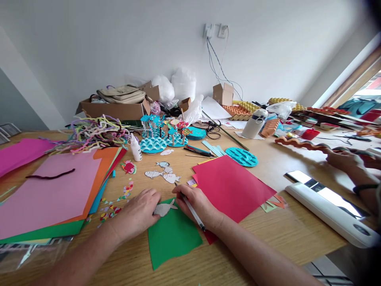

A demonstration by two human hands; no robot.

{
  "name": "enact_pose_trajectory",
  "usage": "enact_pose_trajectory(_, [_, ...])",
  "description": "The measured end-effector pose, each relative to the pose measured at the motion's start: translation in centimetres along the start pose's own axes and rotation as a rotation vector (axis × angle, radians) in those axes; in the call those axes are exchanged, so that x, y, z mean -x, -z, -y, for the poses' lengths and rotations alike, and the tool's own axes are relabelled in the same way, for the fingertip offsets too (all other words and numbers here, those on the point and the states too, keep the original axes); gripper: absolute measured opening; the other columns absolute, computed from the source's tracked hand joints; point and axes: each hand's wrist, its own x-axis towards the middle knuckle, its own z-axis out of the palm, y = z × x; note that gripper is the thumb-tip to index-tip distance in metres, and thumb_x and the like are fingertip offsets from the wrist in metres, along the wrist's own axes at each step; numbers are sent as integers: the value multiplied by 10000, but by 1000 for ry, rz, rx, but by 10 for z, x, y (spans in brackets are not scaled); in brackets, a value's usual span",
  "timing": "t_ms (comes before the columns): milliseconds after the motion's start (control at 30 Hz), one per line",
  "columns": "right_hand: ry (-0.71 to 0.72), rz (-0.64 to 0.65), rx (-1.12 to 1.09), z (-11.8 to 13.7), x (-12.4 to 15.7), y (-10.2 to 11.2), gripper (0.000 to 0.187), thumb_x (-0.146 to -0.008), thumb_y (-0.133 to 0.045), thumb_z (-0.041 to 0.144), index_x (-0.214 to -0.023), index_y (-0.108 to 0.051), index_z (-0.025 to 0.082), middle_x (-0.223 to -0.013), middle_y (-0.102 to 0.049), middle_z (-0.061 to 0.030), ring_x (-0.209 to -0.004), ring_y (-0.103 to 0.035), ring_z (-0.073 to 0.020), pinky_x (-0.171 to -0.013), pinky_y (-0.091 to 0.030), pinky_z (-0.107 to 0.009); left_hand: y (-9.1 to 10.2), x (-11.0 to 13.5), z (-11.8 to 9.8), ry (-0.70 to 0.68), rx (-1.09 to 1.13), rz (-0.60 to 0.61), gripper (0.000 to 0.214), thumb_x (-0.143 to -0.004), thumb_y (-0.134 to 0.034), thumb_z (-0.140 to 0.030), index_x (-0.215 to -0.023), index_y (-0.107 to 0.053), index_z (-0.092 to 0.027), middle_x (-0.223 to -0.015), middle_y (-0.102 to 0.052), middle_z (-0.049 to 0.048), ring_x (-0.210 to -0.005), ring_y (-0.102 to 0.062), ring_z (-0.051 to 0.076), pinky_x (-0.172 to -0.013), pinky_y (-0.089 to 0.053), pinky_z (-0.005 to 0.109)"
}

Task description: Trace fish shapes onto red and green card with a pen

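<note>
A sheet of green paper (175, 242) lies on the table in front of me. On its upper edge rests a grey-white paper fish cutout (165, 208), tail to the right. My left hand (139, 208) has its fingers bent over the fish's left end, pinning it there. In my right hand (200, 204) is a pen (193, 212), its tip near the top of the green sheet beside the tail. Several white paper fish (166, 173) with drawn lines lie just beyond both hands. A red sheet (230, 184) sits to the right, near my right wrist.
Stacked coloured paper (56, 186) and pipe cleaners (95, 133) are at left. A glue bottle (136, 149) stands near blue fish models (160, 133). Paper scraps (114, 210) lie by my left forearm. Another person's hand (345, 159) touches a wavy strip beyond a white device (330, 214).
</note>
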Motion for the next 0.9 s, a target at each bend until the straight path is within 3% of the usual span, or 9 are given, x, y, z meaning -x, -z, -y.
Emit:
enact_pose_trajectory(200, [-25, 22, -5, 0, 0, 1, 265, -725, -547, 37, -946, -587, 178, -765, -648, -18, -664, -593, -143, -596, -427, -214, 0, -2, 0, 4, 11, -5, 82, -789, -475, -152, -831, -520, -206, -893, -570, 19, -861, -575, 196, -723, -423, 288])
enact_pose_trajectory(400, [-27, 47, 0, 1, 1, 1, 287, -718, -559, 39, -976, -578, 165, -803, -655, -32, -691, -595, -154, -613, -437, -232, -1, -1, -3, -12, 19, -20, 160, -768, -471, -89, -873, -513, -203, -932, -569, 22, -912, -571, 190, -752, -416, 284])
enact_pose_trajectory(900, [-41, 283, 45, 6, -2, 10, 439, -674, -680, 41, -1072, -541, 165, -1014, -654, -95, -932, -599, -240, -794, -482, -333, -13, -6, 8, -15, 37, -15, 133, -776, -494, -141, -888, -537, -200, -952, -573, 43, -946, -565, 226, -763, -413, 323])
